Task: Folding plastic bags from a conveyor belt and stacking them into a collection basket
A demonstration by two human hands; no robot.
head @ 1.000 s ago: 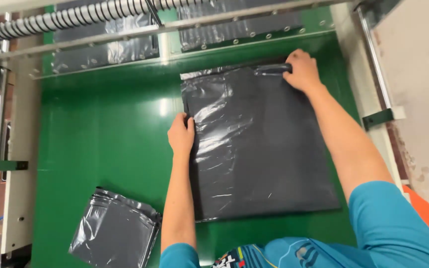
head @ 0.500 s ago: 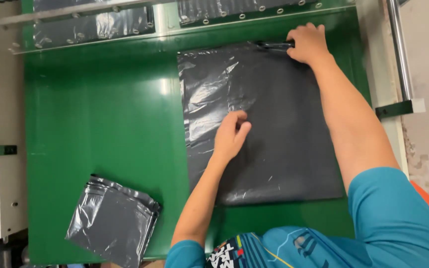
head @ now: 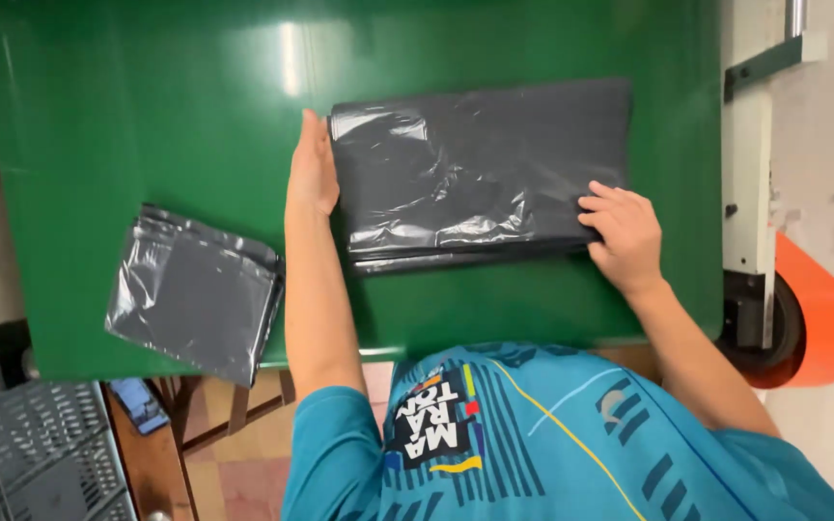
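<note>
Left hand [head: 313, 174] lies flat, fingers together, edge pressed along the left side of the folded dark-grey plastic bag stack [head: 480, 169]; it grips nothing. Right hand [head: 623, 232] sits w/ fingers spread loosely on the stack's lower right corner, pressing down, not clamped around it. The stack lies mid-desk on the green desk [head: 127, 106], folded edge toward the person.

To do this well, I'd judge: keep the left palm as a straight stop so layers line up, press w/ the right while smoothing trapped air outward, and square the loose layers showing at the near edge, since slick film slides easily.

A second, smaller grey bag bundle [head: 195, 294] rests near the desk's left front edge, well apart.

Hard to tell: no. of bags in the stack, and the left thumb. An orange roll [head: 818, 314] at right is part-hidden behind the frame; a grey crate [head: 36, 453] is cut off bottom left.
</note>
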